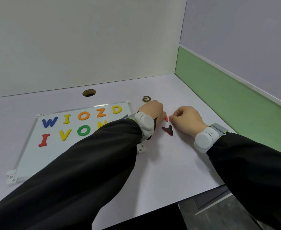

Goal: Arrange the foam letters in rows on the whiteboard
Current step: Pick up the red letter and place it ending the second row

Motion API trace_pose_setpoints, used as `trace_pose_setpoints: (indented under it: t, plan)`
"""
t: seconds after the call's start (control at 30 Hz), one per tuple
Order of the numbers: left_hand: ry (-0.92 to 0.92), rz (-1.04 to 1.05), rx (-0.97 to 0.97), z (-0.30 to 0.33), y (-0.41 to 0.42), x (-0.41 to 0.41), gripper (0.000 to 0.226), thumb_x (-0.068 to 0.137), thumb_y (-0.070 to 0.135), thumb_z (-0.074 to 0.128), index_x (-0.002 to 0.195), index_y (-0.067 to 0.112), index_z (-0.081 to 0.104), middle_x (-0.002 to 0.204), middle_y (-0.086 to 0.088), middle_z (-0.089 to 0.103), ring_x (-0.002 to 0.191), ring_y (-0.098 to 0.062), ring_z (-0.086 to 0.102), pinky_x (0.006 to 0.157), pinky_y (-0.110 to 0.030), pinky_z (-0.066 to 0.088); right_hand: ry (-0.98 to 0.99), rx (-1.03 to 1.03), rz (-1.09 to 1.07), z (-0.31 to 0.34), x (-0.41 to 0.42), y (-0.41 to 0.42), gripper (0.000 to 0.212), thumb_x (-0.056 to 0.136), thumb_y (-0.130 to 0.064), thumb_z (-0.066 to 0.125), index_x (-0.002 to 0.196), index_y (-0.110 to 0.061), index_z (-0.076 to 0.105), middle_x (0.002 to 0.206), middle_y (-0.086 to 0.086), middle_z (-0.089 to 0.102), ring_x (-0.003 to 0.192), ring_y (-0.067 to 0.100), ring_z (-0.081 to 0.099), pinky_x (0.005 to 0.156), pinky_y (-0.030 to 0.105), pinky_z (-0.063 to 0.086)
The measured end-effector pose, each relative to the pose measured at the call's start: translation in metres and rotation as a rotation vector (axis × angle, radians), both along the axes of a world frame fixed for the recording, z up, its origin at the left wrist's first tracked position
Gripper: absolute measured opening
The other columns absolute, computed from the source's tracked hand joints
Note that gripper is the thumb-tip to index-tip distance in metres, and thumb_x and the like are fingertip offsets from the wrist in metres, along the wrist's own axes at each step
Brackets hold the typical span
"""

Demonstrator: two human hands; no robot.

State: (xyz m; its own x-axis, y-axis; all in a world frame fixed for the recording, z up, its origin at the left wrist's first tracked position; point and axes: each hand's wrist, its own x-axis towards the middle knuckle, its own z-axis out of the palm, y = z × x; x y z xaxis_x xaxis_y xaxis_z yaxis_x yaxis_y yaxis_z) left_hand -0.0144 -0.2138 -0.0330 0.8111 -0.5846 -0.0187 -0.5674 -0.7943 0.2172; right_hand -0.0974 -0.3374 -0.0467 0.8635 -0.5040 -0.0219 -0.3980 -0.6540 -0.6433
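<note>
White desk [153, 163] held our framed whiteboard [36, 156] with two letter rows begun, both hands [186, 117] curled, seemingly pinching a red foam letter [166, 118]; dark-backed G [146, 99] and red A [168, 130] remained off-board.

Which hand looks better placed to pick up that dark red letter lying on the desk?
Probably the right hand: it hovers just above the dark red letter, with nothing between. The left hand is busy with a small red piece.
</note>
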Motion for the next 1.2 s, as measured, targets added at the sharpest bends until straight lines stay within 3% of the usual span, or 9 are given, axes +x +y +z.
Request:
trace_pose_setpoints:
  t: [0.1, 0.27, 0.37, 0.5, 0.57, 0.77, 0.97, 1.1, 1.2]
  plan:
    - [-0.022, -0.018, 0.025, 0.002, 0.005, -0.004, 0.029, 0.089, 0.034, 0.054, 0.108, 0.015, 0.065, 0.116, -0.004, 0.057, 0.098, -0.025, 0.059, 0.077, -0.034, 0.050, 0.005, 0.023, 0.003, 0.000, 0.000, 0.001, 0.023, 0.069, -0.045, 0.073, 0.072, -0.023, 0.065, 0.078, -0.011, 0.067, 0.086, 0.019, 0.063, 0.089, 0.045, 0.049]
    - [-0.010, -0.013, 0.029, 0.006, 0.008, -0.010, 0.025, 0.088, 0.032, 0.056, 0.096, 0.012, 0.069, 0.097, -0.005, 0.068, 0.081, -0.025, 0.063, 0.068, -0.030, 0.052, -0.009, 0.020, 0.025, -0.004, 0.003, 0.001, 0.018, 0.071, -0.041, 0.072, 0.072, -0.024, 0.066, 0.077, -0.012, 0.068, 0.086, 0.018, 0.064, 0.091, 0.047, 0.048]
    - [-0.024, 0.031, -0.081, 0.009, 0.011, -0.017, 0.024, 0.086, 0.033, 0.058, 0.096, 0.013, 0.068, 0.094, -0.005, 0.068, 0.084, -0.026, 0.065, 0.071, -0.032, 0.053, -0.064, 0.075, 0.067, -0.006, 0.004, 0.003, 0.014, 0.074, -0.037, 0.068, 0.072, -0.024, 0.067, 0.075, -0.011, 0.070, 0.082, 0.017, 0.065, 0.087, 0.044, 0.051]
    - [-0.002, 0.061, -0.283, 0.017, 0.021, -0.023, 0.015, 0.087, 0.026, 0.058, 0.087, 0.014, 0.066, 0.092, -0.004, 0.065, 0.084, -0.026, 0.063, 0.076, -0.034, 0.054, -0.227, 0.231, 0.111, -0.003, 0.005, 0.011, 0.006, 0.086, -0.023, 0.066, 0.082, -0.019, 0.070, 0.081, -0.002, 0.070, 0.074, 0.014, 0.062, 0.072, 0.029, 0.050]
    - [0.020, 0.097, -0.389, 0.017, 0.028, -0.023, 0.009, 0.087, 0.025, 0.058, 0.084, 0.017, 0.063, 0.092, -0.003, 0.066, 0.084, -0.023, 0.063, 0.076, -0.033, 0.053, -0.303, 0.312, 0.124, 0.000, 0.004, 0.016, 0.005, 0.087, -0.017, 0.067, 0.089, -0.016, 0.071, 0.085, 0.001, 0.072, 0.075, 0.013, 0.063, 0.071, 0.024, 0.049]
    - [0.125, 0.187, -0.583, 0.017, 0.058, -0.033, 0.015, 0.092, 0.026, 0.059, 0.092, 0.015, 0.070, 0.088, 0.000, 0.071, 0.082, -0.019, 0.068, 0.082, -0.038, 0.055, -0.434, 0.414, 0.173, 0.011, 0.010, 0.042, 0.008, 0.087, -0.012, 0.070, 0.094, -0.011, 0.073, 0.080, 0.002, 0.071, 0.067, 0.004, 0.061, 0.064, 0.012, 0.048]
    - [0.134, 0.146, -0.433, 0.012, 0.108, -0.060, 0.040, 0.093, 0.019, 0.048, 0.132, 0.019, 0.059, 0.127, 0.001, 0.059, 0.109, -0.018, 0.058, 0.095, -0.029, 0.045, -0.411, 0.400, 0.268, 0.013, 0.020, 0.072, 0.012, 0.085, -0.004, 0.069, 0.095, -0.008, 0.075, 0.080, 0.005, 0.072, 0.065, 0.009, 0.057, 0.065, 0.013, 0.047]
    - [0.040, 0.157, -0.245, 0.007, 0.130, -0.074, 0.034, 0.097, 0.029, 0.043, 0.127, 0.019, 0.055, 0.112, -0.002, 0.052, 0.099, -0.022, 0.057, 0.082, -0.035, 0.049, -0.347, 0.325, 0.344, 0.013, 0.028, 0.093, 0.012, 0.086, -0.006, 0.068, 0.094, -0.010, 0.076, 0.081, 0.002, 0.071, 0.063, 0.000, 0.058, 0.063, 0.008, 0.045]
    - [-0.054, 0.187, -0.153, 0.002, 0.145, -0.080, 0.029, 0.098, 0.032, 0.038, 0.119, 0.020, 0.055, 0.097, 0.000, 0.049, 0.087, -0.022, 0.053, 0.068, -0.034, 0.042, -0.310, 0.309, 0.398, 0.013, 0.036, 0.112, 0.013, 0.088, -0.004, 0.066, 0.096, -0.006, 0.075, 0.078, -0.008, 0.068, 0.064, -0.010, 0.060, 0.067, 0.006, 0.046]
